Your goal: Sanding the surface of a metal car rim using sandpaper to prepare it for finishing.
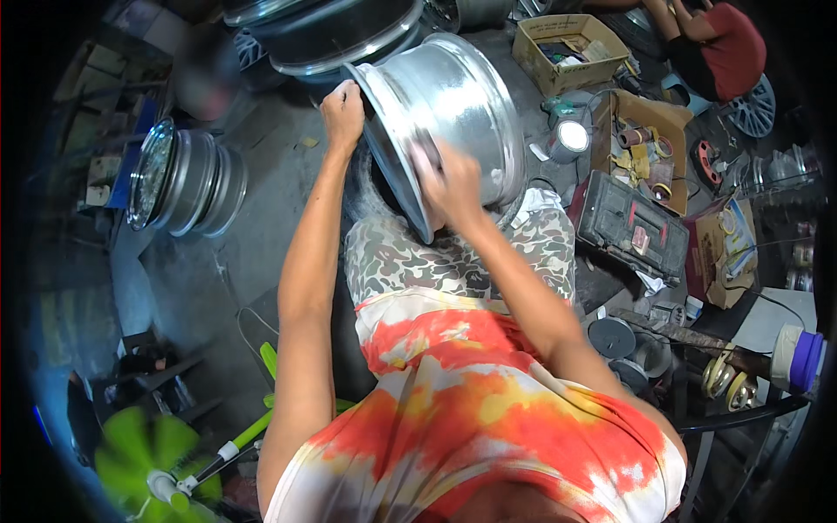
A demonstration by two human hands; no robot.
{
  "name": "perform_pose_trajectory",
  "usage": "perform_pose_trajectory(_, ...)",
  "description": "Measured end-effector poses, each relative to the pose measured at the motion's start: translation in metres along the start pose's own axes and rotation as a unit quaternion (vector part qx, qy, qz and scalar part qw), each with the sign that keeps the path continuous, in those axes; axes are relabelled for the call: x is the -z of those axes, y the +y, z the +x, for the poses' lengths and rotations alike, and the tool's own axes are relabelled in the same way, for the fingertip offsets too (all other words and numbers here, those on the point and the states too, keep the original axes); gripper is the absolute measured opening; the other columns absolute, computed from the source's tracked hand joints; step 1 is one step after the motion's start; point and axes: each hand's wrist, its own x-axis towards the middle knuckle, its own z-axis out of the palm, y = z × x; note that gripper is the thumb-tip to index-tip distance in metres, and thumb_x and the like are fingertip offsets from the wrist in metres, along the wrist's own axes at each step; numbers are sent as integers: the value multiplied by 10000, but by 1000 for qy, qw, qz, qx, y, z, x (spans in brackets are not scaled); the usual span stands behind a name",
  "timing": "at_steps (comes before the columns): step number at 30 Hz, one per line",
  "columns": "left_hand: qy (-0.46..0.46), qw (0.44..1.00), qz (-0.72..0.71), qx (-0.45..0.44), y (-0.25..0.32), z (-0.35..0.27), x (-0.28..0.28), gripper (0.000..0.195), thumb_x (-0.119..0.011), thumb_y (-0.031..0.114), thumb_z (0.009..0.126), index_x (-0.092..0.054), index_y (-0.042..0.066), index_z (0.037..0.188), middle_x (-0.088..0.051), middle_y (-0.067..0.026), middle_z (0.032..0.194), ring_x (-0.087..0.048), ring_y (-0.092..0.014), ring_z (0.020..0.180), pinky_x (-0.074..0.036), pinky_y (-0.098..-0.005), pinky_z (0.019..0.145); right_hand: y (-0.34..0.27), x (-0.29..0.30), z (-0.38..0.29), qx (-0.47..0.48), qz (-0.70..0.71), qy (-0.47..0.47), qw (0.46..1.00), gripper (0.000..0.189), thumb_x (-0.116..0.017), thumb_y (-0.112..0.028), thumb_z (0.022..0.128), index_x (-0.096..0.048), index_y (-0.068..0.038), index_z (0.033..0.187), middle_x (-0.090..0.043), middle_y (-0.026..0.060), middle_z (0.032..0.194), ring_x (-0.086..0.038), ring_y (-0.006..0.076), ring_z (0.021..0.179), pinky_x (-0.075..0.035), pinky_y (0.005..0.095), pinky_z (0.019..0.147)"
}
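A silver metal wheel rim [461, 98] lies tilted on its side before my knees, its barrel bright and its flange turned towards me. My left hand [344, 114] is closed around the upper left edge of that flange. On the near part of the barrel, my right hand [454, 186] presses a dark flat pad [428, 149]; motion blur hides exactly what the pad is. Under the rim sits a dark tyre [361, 186], mostly covered by the rim and my legs. The inside of the rim faces down and is largely hidden.
More rims [196, 176] stand at left, and larger ones [340, 33] at the top. To the right are a cardboard box of abrasive pieces [644, 150], a paint can [569, 140] and a black toolbox [631, 222]. A green fan [157, 464] spins lower left. A person [735, 52] sits upper right.
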Motion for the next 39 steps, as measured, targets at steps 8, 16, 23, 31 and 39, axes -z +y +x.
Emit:
perform_pose_trajectory(8, 41, 998, -18, -34, 10, -14, -22, 298, -489, 191, 957, -610, -64, 860, -598, -263, 740, -630, -323, 670, -461, -410, 665, -3, -1, 33, 0, -81, -23, 996, 165, -701, -167, 963, -725, -12, 1018, -702, 181, 757, -701, 290, 631, -508, 383, 568)
perform_pose_trajectory(16, 129, 990, 39, 45, -16, 15, -6, 325, -495, 220, 965, -692, -15, 1071, -710, -222, 1078, -691, -325, 993, -495, -408, 935, -8, 22, -51, -15, -8, -7, 1000, 208, -646, -212, 985, -664, -25, 896, -649, 200, 733, -653, 371, 612, -504, 440, 555)
perform_pose_trajectory(23, 36, 987, 33, 153, -2, 25, -33, 639, -338, 415, 1026, -660, -123, 1149, -642, -375, 1160, -577, -522, 1194, -417, -510, 1048, 2, 8, 23, 58, -154, -32, 986, 108, -681, -130, 956, -697, -24, 942, -678, 163, 739, -671, 341, 612, -528, 416, 576)
perform_pose_trajectory(31, 17, 975, -44, 217, -68, 47, -54, 928, -196, 645, 1038, -679, -137, 1162, -635, -375, 1224, -548, -501, 1267, -357, -499, 1126, 3, 2, 28, 74, -135, -34, 988, 91, -705, -89, 929, -681, -3, 950, -632, 171, 715, -633, 337, 586, -491, 423, 548)
perform_pose_trajectory(39, 17, 978, -27, 207, -60, 41, -42, 928, -148, 603, 1044, -691, -145, 1126, -659, -357, 1199, -550, -510, 1266, -319, -492, 1165, 8, 17, -29, 62, -70, -32, 995, 114, -673, -126, 938, -662, -17, 967, -666, 151, 776, -667, 330, 631, -531, 427, 588)
